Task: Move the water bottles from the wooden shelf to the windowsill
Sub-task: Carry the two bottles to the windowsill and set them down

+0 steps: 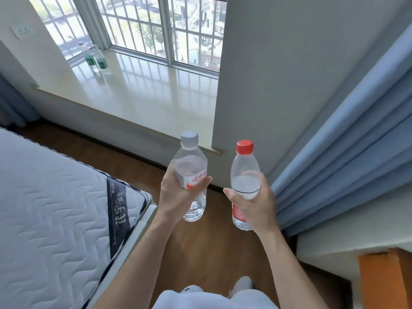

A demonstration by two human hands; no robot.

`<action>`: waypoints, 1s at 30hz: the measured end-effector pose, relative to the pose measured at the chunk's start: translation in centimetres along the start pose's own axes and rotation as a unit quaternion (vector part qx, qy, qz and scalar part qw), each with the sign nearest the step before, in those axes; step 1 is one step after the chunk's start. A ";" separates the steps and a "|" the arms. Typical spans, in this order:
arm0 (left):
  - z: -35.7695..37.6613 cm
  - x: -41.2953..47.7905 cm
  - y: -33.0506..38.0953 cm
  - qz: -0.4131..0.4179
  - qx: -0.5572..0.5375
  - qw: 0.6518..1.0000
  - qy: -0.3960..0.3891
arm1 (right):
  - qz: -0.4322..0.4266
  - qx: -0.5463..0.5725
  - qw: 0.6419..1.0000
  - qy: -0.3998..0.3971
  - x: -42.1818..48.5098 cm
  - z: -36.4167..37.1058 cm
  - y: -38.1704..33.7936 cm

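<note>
Both grips were closed around bottles: left hand (176, 195) wrapped the label of a clear water bottle with a grey cap (190, 175), right hand (254, 204) clasped a red-capped water bottle (244, 175) at its middle. Both bottles upright, held side by side and apart above the brown wood floor (200, 241), short of the windowsill (138, 97). Sill pale, glossy, reflecting the barred window (156, 25). Two green-labelled bottles (95, 60) stood close together at its far left corner. Quilted white mattress (51, 208) at left, blue curtain (347, 152) hanging at right against a grey wall (289, 74). Orange wooden edge (379, 279) at lower right.
</note>
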State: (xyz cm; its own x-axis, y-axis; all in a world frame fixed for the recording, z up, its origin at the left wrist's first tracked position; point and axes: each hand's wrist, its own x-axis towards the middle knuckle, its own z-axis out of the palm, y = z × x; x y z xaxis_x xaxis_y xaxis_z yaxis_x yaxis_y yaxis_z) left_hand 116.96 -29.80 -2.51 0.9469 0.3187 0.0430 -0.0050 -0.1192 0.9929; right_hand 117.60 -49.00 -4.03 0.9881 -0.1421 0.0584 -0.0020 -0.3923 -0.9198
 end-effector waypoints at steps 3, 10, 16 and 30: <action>-0.8 2.3 -0.7 0.003 0.012 1.000 0.027 | -0.013 -0.012 1.000 -0.017 2.8 2.3 -0.4; -3.1 9.6 -2.4 -0.007 0.041 0.994 0.096 | -0.060 -0.016 0.994 -0.087 10.8 8.8 -1.8; -3.7 18.7 -1.6 0.011 0.081 0.977 0.194 | -0.105 0.007 0.978 -0.180 21.1 14.4 -4.9; -6.0 31.5 -1.2 -0.018 0.128 0.928 0.349 | -0.130 0.033 0.927 -0.351 36.3 25.5 -8.8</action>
State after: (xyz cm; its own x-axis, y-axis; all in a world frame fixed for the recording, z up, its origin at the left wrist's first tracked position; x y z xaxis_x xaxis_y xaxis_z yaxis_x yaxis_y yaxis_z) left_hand 144.89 -13.91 -1.70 0.5052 0.8481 0.1599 0.1840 -0.2868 0.9402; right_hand 157.41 -27.60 -3.73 0.8102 0.5850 0.0364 0.2374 -0.2708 -0.9329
